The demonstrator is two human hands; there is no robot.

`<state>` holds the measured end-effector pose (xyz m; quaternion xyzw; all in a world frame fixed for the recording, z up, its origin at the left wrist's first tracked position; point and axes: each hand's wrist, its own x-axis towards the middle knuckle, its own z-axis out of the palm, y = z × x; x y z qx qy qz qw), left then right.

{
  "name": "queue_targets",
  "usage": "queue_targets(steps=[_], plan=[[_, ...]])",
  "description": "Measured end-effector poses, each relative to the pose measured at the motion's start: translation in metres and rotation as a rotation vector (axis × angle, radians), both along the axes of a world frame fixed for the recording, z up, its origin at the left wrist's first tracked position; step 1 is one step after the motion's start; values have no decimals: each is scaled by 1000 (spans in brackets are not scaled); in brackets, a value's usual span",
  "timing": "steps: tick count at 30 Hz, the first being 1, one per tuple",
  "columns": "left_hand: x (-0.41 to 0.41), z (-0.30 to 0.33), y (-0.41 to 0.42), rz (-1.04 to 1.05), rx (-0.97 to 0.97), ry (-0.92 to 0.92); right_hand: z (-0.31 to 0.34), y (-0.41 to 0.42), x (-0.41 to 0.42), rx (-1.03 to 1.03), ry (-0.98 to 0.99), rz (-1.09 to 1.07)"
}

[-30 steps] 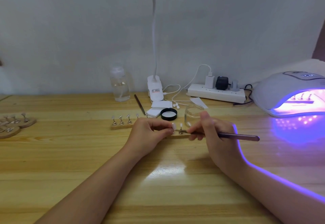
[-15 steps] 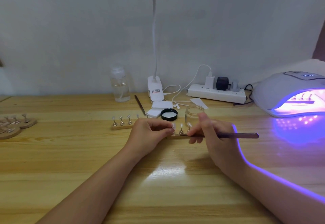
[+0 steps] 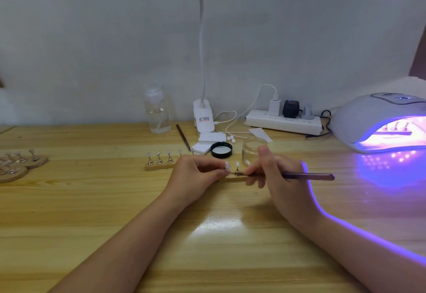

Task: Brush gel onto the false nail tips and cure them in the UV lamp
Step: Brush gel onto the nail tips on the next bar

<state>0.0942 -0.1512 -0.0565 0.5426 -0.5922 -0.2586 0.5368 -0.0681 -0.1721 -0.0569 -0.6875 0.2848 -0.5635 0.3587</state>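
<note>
Across the wooden table (image 3: 69, 200) everything lay spread under a white desk lamp (image 3: 202, 117), whose clamp base stood at the far edge near the middle; at the far right corner sat the UV lamp (image 3: 373, 120), lit violet, with a rack of tips inside its mouth; beside it along the far edge lay a white power strip (image 3: 283, 122) with plugs in it; left of the desk lamp's base stood a clear bottle (image 3: 156, 113); near the left edge lay round wooden stands (image 3: 23, 166); toward the middle rested a wooden holder strip (image 3: 159, 166) bearing upright nail tips, with a black lid (image 3: 221, 150) and an open glass jar (image 3: 252, 148) just behind the hands; the left hand (image 3: 196, 180) pinched a small stand carrying a false nail tip (image 3: 227, 166) between curled fingers; the right hand (image 3: 276, 175), somewhat blurred, gripped a dark brush (image 3: 309, 176), its handle pointing right and its tip meeting the left fingers just beside that nail tip; a spare brush (image 3: 183, 137) lay near the lamp base.
</note>
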Motion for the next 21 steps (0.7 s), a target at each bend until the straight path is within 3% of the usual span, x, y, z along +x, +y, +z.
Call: queue_targets(steps=[21], plan=[[0, 0, 0, -10, 16, -4, 0, -2, 0, -55, 33, -18]])
